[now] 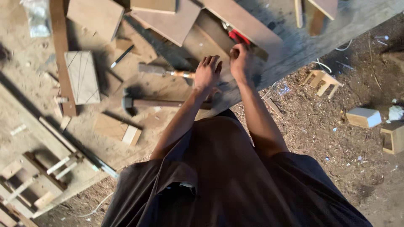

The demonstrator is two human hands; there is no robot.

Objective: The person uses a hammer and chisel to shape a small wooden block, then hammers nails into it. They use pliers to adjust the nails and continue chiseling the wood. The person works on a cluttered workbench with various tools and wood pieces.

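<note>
hands: left hand (207,72) is lying flat w/ fingers spread, pressing on the workbench (294,50), gripping nothing. right hand (239,59) is curling half-closed at 1 o'clock from it, touching a red-handled tool (240,37); blurry, can't tell if it's actually gripping.
red tool: prob stiff n light, best grabbed by the red handle imo.
chisel: wood-handled chisel (166,71) is lying at 9 o'clock of left hand, just beside the fingertips.
hammer: hammer (160,103) is sitting at 7 o'clock, head-heavy, take it by the shaft.
further out: pencil (122,56), scored wood block (82,76), board offcuts (168,21).
containers: small open wooden box (393,136) on the dirt floor at 4 o'clock, can't see inside.
</note>
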